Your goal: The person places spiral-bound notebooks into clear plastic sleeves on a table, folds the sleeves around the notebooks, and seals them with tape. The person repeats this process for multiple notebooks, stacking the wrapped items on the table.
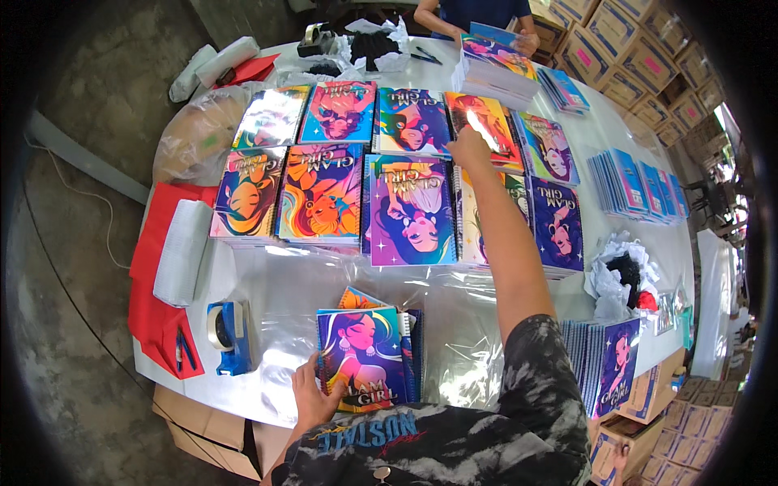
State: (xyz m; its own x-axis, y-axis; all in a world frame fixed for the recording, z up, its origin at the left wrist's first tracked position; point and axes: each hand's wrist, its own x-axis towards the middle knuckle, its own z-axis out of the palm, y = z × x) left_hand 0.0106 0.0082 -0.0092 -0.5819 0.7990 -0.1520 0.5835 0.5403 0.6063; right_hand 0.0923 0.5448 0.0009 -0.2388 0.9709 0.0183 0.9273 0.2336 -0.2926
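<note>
Near the front edge of the table, my left hand (314,394) holds the left side of a small pile of spiral notebooks, its thumb on the cover. The top spiral notebook (361,348) shows a drawn figure in purple and yellow. My right arm stretches far across the table. At the lower left corner of an orange-red spiral notebook (496,130) in the back row, my right hand (470,150) has its fingers closed, partly hidden by the hand itself. Two rows of notebook piles, with a purple notebook (413,212) in the front row, lie around it.
A blue tape dispenser (232,336) stands left of my pile, by red sheeting (158,251) and a white roll (182,253). Clear plastic film (462,352) covers the table's near part. Notebook stacks (604,364) stand at right. Across the table, a person (478,12) handles notebooks.
</note>
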